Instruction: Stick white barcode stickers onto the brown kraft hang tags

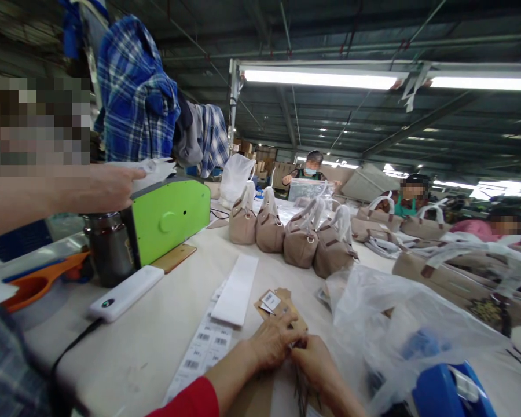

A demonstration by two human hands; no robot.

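My left hand point(271, 341) lies over several brown card hang tags point(293, 300), its fingers curled onto their lower end. One tag carries a white barcode sticker point(270, 301). Right beside it, my right hand point(315, 359) pinches at the same end of the tags, where thin dark cords point(301, 391) trail down below the fingers. The exact grip point is partly hidden by the fingers. Left of my hands is a sheet of barcode labels point(200, 350), with a blank white strip point(235, 292) lying over its upper part.
Beige handbags point(301, 243) stand in a row ahead. Clear plastic bags point(373, 313) and a blue tool point(451, 391) lie at right. To the left are a green machine point(171, 217), a dark jar point(109, 249), a white power bank point(128, 292) and a co-worker's arm point(69, 191).
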